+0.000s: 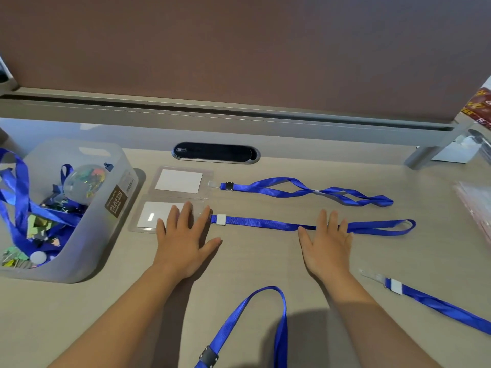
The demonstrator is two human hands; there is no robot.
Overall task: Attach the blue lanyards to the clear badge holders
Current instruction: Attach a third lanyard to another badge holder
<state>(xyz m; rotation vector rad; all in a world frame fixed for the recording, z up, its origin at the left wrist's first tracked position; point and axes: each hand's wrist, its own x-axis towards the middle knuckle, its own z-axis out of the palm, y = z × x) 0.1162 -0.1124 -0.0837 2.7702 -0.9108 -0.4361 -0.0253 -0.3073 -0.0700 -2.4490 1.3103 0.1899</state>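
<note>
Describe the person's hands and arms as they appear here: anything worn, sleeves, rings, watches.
Both the left hand and the right hand are bare: no gloves, no visible rings. The forearms are uncovered to the frame's bottom edge, with no sleeves, watch or bracelet in view. Fingernails look short and unpainted.

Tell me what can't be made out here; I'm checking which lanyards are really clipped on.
Head view, the only view:
- Near badge holder: its clip end lies under the left hand.
- Bottom lanyard: cut off by the lower edge.
- Right lanyard: runs off the right edge.
- Bin: contents tangled, uncountable.
</note>
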